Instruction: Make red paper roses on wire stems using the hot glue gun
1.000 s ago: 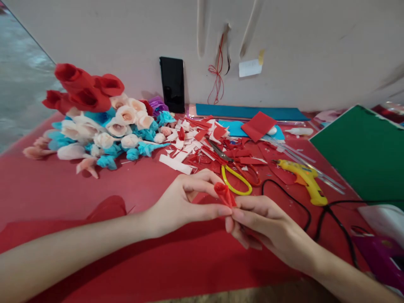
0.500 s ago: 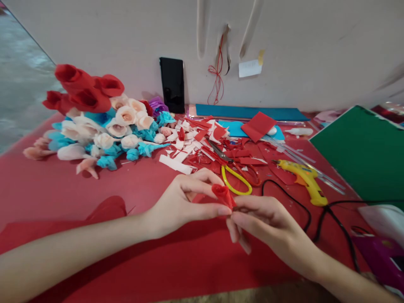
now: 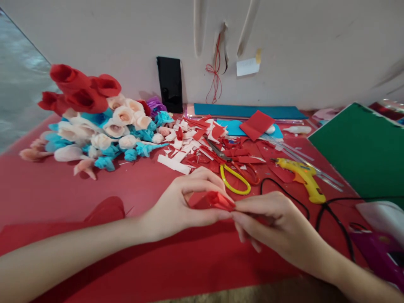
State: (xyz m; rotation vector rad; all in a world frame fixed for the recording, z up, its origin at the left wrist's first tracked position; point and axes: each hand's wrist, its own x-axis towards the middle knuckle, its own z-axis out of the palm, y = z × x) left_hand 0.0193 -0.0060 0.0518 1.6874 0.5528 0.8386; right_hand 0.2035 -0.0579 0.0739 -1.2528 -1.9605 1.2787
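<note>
Between my two hands is a small red paper flower [image 3: 217, 199], rolled and lying tilted with its pinched end to the right. My left hand [image 3: 194, 202] is curved around it, thumb below and fingers above. With thumb and forefinger, my right hand [image 3: 268, 221] pinches the narrow end. Just beyond the fingers lie scissors [image 3: 235, 181] with one yellow and one red handle. Under my forearms spreads a sheet of red paper [image 3: 176, 265].
Paper flowers [image 3: 123, 115] in red, white and blue are heaped at left. Paper scraps [image 3: 183, 145] litter the middle. A yellow glue gun [image 3: 303, 174] with a black cord, a green board [image 3: 362, 147] and a purple object [image 3: 378, 254] lie right. A phone [image 3: 170, 84] leans on the wall.
The red flower has tipped from nearly upright to lying flatter, its wide end now toward my left palm. My right hand has shifted slightly right, still pinching the narrow end.
</note>
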